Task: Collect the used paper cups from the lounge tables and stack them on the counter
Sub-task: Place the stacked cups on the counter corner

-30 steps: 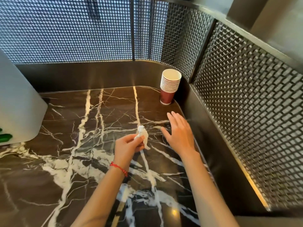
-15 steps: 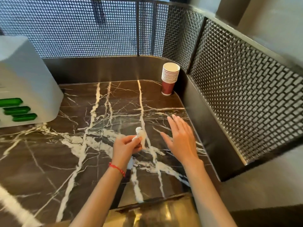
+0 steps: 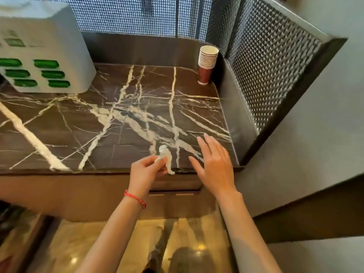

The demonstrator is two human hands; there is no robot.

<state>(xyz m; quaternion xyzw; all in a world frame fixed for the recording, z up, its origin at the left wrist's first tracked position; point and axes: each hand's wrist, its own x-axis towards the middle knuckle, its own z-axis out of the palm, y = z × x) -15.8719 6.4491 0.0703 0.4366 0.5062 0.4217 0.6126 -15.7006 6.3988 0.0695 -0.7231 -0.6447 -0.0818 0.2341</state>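
Cups [image 3: 208,64] sit stacked at upper right, back corner of the counter [image 3: 82,123], nothing in your hands from the tables. Left hand [image 3: 146,172] pinches a crumpled tissue [image 3: 165,156] at lower centre; right hand [image 3: 214,164] hovers flat, fingers spread. Bin the tissue first, then go for more cups with both hands free.

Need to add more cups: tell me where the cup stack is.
The cup stack stands upright in the far right corner of the marble counter, against the mesh screen, well beyond the open right hand.
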